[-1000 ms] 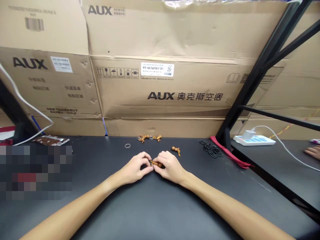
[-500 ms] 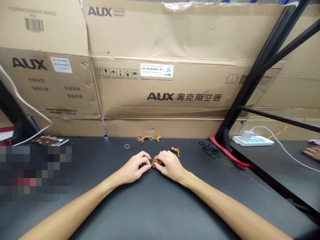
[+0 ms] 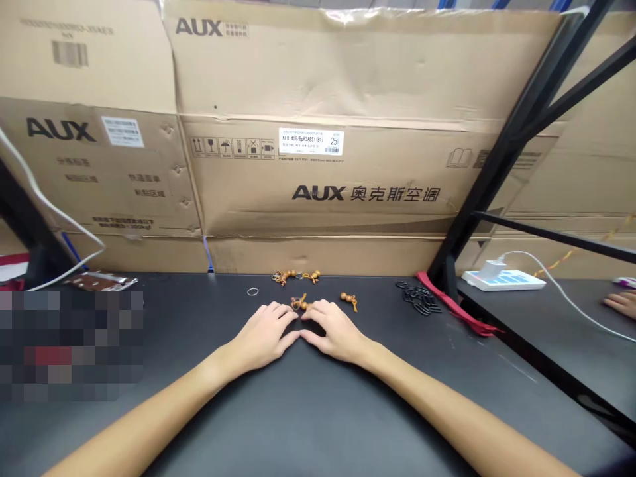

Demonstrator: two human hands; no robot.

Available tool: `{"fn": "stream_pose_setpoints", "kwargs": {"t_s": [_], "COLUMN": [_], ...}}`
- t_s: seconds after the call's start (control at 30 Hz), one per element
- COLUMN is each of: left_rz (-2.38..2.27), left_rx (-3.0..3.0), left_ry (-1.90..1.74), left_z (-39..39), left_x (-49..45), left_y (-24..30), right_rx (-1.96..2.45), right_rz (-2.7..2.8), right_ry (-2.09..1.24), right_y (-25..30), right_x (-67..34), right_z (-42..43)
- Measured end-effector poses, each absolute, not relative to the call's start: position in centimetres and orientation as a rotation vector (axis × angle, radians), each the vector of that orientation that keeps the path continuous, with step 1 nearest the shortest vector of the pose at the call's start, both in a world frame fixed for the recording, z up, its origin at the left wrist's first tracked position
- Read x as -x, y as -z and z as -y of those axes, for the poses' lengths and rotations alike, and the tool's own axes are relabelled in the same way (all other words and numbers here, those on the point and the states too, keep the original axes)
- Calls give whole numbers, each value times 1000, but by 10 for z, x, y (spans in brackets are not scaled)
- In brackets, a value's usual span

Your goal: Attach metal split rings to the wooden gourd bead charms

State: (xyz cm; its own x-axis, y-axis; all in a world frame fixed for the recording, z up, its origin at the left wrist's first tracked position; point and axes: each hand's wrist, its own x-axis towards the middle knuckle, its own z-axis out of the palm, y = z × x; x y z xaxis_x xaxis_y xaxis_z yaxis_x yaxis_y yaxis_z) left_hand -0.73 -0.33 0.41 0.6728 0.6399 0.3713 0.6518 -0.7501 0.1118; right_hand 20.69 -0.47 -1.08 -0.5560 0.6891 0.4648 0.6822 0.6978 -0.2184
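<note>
head view: cardboard boxes (image 3: 318, 192) behind black desk (image 3: 308, 411) | left hand (image 3: 263, 334), right hand (image 3: 335, 331) flat, open, holding nothing | bead charm (image 3: 299, 303) just past fingertips, toward far edge | a light fingertip pinch would suit, clear of neighbouring charm (image 3: 349, 299)

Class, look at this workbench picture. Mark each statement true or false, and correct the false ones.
1. The left hand and right hand lie open, palms down, on the black table. True.
2. The right hand holds the bead charm up off the table. False: the bead charm lies on the table just beyond the fingertips of both hands, and neither hand grips it.
3. A lone metal ring lies on the table beyond the left hand, apart from it. True.
4. The black rings are piled to the left of the left hand. False: they lie to the right of the right hand, near the black post.
</note>
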Motion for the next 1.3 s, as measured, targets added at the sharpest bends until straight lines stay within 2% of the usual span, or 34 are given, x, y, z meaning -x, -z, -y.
{"fn": "stream_pose_setpoints", "kwargs": {"t_s": [0.43, 1.3], "left_rz": [1239, 1213], "left_rx": [2882, 2881], "left_ry": [531, 594], "left_z": [-8, -9], "left_x": [19, 20], "left_y": [6, 9], "right_rx": [1224, 1216], "right_rz": [2440, 2440], "right_ry": [-229, -194], "right_y": [15, 19], "right_x": [-214, -216], "right_z": [-3, -6]}}
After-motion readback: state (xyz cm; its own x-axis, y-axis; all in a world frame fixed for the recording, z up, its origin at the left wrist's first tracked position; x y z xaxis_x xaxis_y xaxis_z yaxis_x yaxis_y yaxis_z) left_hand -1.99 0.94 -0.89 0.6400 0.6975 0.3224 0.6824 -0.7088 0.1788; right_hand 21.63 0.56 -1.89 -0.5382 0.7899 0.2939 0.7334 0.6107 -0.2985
